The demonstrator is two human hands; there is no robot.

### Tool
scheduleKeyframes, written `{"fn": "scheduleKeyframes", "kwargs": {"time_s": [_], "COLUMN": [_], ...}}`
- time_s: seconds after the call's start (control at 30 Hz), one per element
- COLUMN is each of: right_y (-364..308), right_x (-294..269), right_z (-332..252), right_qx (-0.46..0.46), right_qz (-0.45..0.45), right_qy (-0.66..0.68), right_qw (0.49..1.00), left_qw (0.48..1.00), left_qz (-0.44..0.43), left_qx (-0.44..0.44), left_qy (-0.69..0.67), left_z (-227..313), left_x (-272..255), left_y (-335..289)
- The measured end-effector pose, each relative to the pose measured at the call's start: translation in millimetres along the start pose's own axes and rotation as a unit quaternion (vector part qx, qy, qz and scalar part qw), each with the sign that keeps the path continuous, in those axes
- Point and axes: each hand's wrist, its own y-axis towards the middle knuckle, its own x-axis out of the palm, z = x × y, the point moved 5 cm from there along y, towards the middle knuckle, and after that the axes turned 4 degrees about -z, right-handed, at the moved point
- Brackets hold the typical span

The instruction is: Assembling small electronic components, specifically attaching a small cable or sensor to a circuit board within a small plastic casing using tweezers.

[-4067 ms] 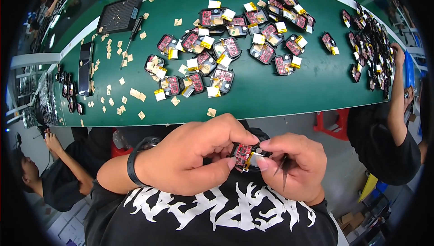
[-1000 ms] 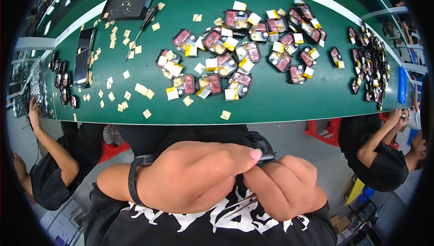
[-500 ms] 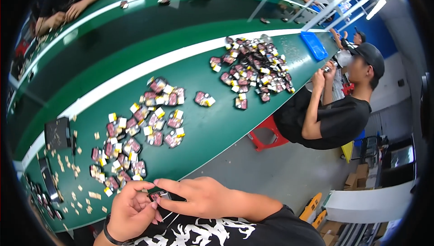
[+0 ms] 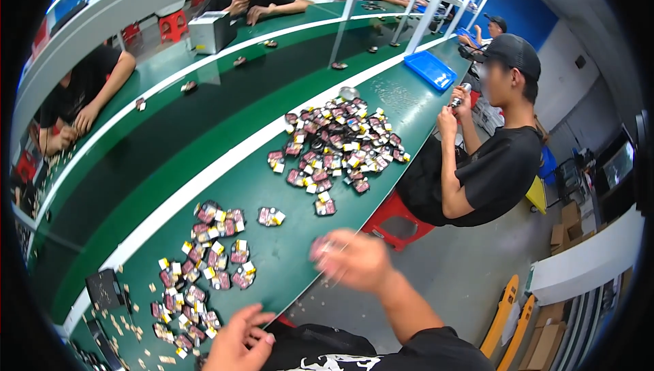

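My right hand (image 4: 361,262) is held out over the bench's front edge, blurred by motion. Its fingers are closed on a small reddish-black unit (image 4: 318,248), which looks like those lying on the bench. My left hand (image 4: 238,340) is low at the near edge with its fingers apart and nothing in them. Beyond it lies a loose cluster of small units (image 4: 193,275), dark red and black with white and yellow tabs. A bigger, denser heap of the same units (image 4: 340,143) lies farther along the bench. One single unit (image 4: 271,216) rests between the two groups.
The green bench (image 4: 272,289) carries a black box (image 4: 104,290) and scattered small pale pieces (image 4: 129,323) at left, and a blue tray (image 4: 430,71) far right. A co-worker (image 4: 501,160) sits to the right by a red stool (image 4: 395,224). Others work across the bench.
My hands have parted: they were together over a small unit, and now the right one has moved forward and right with a unit. The view has turned, showing more of the far side.
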Motion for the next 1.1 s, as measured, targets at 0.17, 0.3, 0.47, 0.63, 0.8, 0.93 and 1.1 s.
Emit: {"fn": "scheduleKeyframes", "kwargs": {"time_s": [0.17,0.3,0.47,0.63,0.8,0.93,1.1], "right_y": [-32.0,-39.9,-17.1,-14.0,-8.4,-7.9,-48.5], "right_x": [-91.3,-132.7,-122.1,-129.0,-126.9,-125.9,-139.4], "right_z": [176.9,277.9,354.5,379.7,374.3,364.2,351.2], "right_qx": [0.256,0.321,0.376,0.403,0.398,0.4,0.329], "right_qz": [0.24,0.242,0.186,0.135,0.14,0.142,0.281], "right_qy": [-0.137,-0.265,-0.305,-0.337,-0.347,-0.337,-0.259], "right_qw": [0.926,0.876,0.855,0.84,0.838,0.841,0.863], "left_qw": [0.997,0.993,0.981,0.981,0.978,0.98,0.974], "left_qz": [-0.035,0.044,0.136,0.15,0.156,0.151,0.187], "left_qx": [-0.067,-0.089,-0.108,-0.11,-0.113,-0.098,-0.102], "left_qy": [-0.005,-0.058,-0.09,-0.057,-0.078,-0.085,-0.08], "left_z": [-16.0,-31.7,-39.9,-49.3,-59.9,-55.0,-49.0], "left_x": [2.4,-11.9,-24.8,-35.6,-40.9,-37.7,-34.8], "left_y": [-18.3,-32.8,-52.5,-57.0,-57.6,-58.6,-76.1]}}
